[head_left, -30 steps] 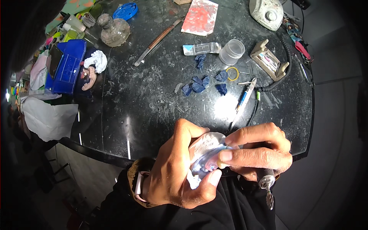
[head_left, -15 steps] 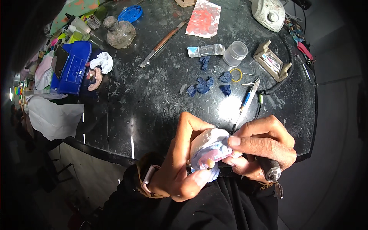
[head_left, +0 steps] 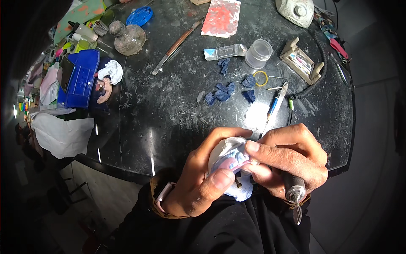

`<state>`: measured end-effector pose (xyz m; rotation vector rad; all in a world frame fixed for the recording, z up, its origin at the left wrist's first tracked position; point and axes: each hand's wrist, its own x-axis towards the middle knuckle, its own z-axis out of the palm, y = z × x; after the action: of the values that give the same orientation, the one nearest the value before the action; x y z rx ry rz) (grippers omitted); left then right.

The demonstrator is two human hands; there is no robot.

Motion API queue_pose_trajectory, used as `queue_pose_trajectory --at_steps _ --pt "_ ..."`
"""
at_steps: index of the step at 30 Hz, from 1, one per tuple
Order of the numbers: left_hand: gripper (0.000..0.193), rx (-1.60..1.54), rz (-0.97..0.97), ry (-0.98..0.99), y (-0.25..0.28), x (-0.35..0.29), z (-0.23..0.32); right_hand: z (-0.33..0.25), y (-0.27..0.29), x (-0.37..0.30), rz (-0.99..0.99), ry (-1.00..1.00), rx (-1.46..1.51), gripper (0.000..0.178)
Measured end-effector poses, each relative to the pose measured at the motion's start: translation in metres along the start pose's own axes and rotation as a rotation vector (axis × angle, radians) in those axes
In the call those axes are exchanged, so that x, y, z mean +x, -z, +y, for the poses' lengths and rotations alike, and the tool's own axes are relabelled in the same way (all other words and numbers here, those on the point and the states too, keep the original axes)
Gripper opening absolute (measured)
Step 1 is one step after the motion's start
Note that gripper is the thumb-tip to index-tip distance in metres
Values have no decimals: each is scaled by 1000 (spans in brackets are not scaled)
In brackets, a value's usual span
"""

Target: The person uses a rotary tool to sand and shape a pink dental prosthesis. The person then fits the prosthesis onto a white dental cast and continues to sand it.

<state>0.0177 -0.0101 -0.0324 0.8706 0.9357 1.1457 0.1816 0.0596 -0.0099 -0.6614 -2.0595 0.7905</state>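
Observation:
My left hand (head_left: 198, 178) is closed round a plaster dental model (head_left: 225, 149), held above the table's front edge. Pink denture material (head_left: 228, 164) and bluish-white teeth (head_left: 239, 155) show on the model, and a scalloped pale-blue part with a small metal pin hangs below. The left thumb presses on the pink material. My right hand (head_left: 296, 158) grips a dark rotary handpiece (head_left: 294, 186) in its lower fingers, its fluted metal bur (head_left: 297, 213) pointing down and away from the model. The right thumb and forefinger pinch the model's right side; whatever lies between them is hidden.
Beyond my hands lie dark blue scraps (head_left: 222, 91), a yellow ring (head_left: 261, 78), a knife (head_left: 277, 103) and a clear plastic jar (head_left: 258, 54). A bur-holding stand (head_left: 301, 63) and a dial-topped control box (head_left: 296, 12) stand right. Leftward are a blue box (head_left: 79, 80) and glass burner (head_left: 129, 40).
The model has tilted in my hands, and its teeth and scalloped lower part show more. My left thumb has moved up onto the pink material. The handpiece has swung slightly left.

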Motion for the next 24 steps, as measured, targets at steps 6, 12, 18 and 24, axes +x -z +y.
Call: queue_pose_trajectory --at_steps 6,12,18,24 --pt "68 -56 8 -66 -2 -3 -3 -2 1 -1 -78 -117 44 34" --pt "69 -131 48 -187 -7 -5 -13 -5 2 1 -44 -155 138 35" --pt "72 -191 19 -210 -6 -7 -15 4 0 0 -8 -24 134 25" --pt "69 -44 60 -273 -3 -10 -19 7 -4 -3 -11 68 90 23"
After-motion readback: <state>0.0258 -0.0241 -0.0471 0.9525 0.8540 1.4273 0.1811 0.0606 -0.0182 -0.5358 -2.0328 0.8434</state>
